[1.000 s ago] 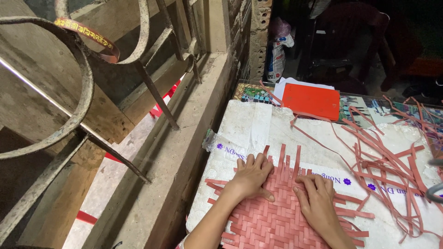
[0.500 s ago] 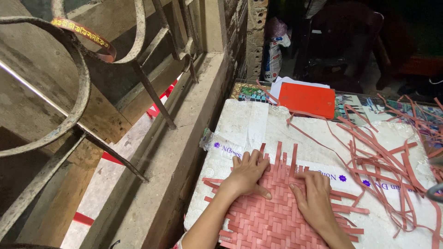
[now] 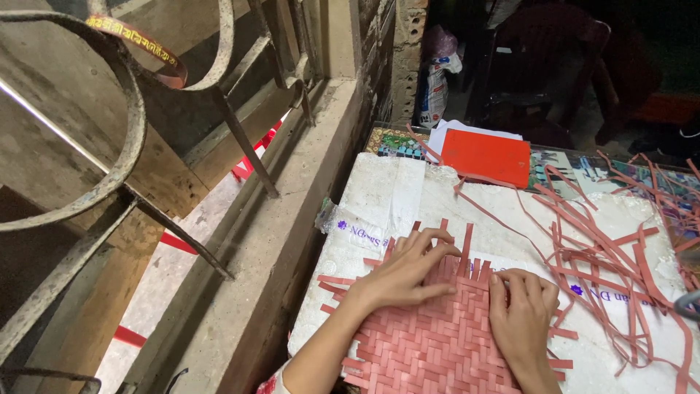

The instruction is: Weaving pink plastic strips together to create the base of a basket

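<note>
A woven mat (image 3: 430,339) of flat pink strips is laid on a white plastic sheet (image 3: 408,197), near its lower edge. A tight herringbone pattern is formed by the strips, and loose ends are left sticking out along the mat's top and left sides. The left hand (image 3: 405,270) is spread flat on the mat's upper left part, its fingertips (image 3: 437,237) placed on the protruding strip ends; nothing is pinched. The right hand (image 3: 521,314) is pressed palm-down on the mat's right edge, fingers held together and slightly curled.

To the right, a tangled heap of loose pink strips (image 3: 605,248) is scattered over the sheet, close to the right hand. Bare, crinkled sheet is left open above the mat. Beyond it, a flat red card (image 3: 487,155) is seen resting on white paper (image 3: 448,131), well apart from the mat. The sheet's left edge is bordered by a rough concrete ledge (image 3: 277,241), over which a rusty curved iron grille (image 3: 124,146) is set.
</note>
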